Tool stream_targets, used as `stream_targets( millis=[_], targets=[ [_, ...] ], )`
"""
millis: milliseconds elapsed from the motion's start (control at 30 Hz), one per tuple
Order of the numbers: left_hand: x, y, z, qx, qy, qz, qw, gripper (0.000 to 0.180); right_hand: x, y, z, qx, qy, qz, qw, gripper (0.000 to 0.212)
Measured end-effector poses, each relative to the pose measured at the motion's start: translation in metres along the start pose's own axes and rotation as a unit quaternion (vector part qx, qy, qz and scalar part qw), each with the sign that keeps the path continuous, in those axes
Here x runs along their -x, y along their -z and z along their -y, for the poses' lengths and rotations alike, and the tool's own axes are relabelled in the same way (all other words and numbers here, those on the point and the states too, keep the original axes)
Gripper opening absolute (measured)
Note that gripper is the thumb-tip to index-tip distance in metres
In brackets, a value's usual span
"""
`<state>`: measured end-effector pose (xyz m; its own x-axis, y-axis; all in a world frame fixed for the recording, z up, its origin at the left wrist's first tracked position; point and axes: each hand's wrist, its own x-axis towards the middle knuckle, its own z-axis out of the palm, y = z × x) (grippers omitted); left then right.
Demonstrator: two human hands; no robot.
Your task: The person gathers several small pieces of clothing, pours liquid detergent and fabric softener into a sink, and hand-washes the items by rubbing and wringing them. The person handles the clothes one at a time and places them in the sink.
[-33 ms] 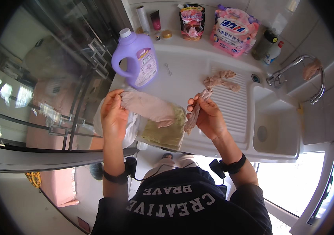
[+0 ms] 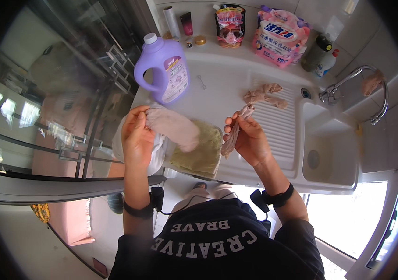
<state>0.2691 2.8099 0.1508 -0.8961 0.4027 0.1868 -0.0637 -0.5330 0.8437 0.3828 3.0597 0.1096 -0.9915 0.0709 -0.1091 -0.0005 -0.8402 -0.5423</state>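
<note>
My left hand point(image 2: 137, 135) pinches the end of a thin pale-pink sock point(image 2: 173, 125) between thumb and fingers. The sock stretches to the right, its free end blurred above a yellow-green towel point(image 2: 199, 156). A second, crumpled pink sock point(image 2: 230, 140) is gripped in my right hand point(image 2: 251, 140), one end sticking up past the fingers and the rest hanging down. Beyond it, more twisted pink fabric point(image 2: 266, 94) lies on the ribbed drainboard. White cloth point(image 2: 158, 156) shows beside my left wrist, partly hidden by it.
A purple detergent jug point(image 2: 164, 70) stands at the counter's left. Detergent pouches point(image 2: 280, 37), a tube point(image 2: 186, 23) and bottles point(image 2: 316, 53) line the back. On the right are the sink basin point(image 2: 325, 156) and a curved faucet point(image 2: 381, 105) with pinkish cloth on it. A glass door borders the left.
The free end of the sock in my left hand has swung left and blurred, uncovering more of the towel. Both hands stay almost where they were, still holding the socks.
</note>
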Motion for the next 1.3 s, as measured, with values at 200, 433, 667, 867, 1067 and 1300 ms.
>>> stream_targets(
  millis=[200,433,667,867,1067,1300],
  targets=[
    [0.004,-0.011,-0.008,0.056,0.037,-0.015,0.998,0.023,0.001,0.003,-0.006,0.003,-0.018,-0.012,1.0,0.012],
    [0.004,-0.023,-0.028,0.126,0.03,0.051,0.99,0.031,0.002,-0.004,-0.014,0.078,-0.034,-0.004,0.996,0.017],
    [0.008,-0.045,-0.04,0.189,0.023,0.076,0.979,0.029,0.006,-0.024,-0.027,0.161,-0.106,0.041,0.98,0.046],
    [0.004,-0.028,-0.042,0.189,-0.015,0.038,0.981,0.029,0.008,-0.031,-0.038,0.223,-0.066,0.085,0.969,0.03],
    [0.0,-0.003,-0.048,0.228,-0.027,0.051,0.972,0.028,0.014,-0.028,-0.029,0.211,-0.046,0.078,0.973,0.024],
    [-0.008,-0.001,-0.031,0.174,0.011,0.011,0.985,0.027,0.026,-0.023,-0.018,0.157,-0.031,0.036,0.986,0.024]
  ],
)
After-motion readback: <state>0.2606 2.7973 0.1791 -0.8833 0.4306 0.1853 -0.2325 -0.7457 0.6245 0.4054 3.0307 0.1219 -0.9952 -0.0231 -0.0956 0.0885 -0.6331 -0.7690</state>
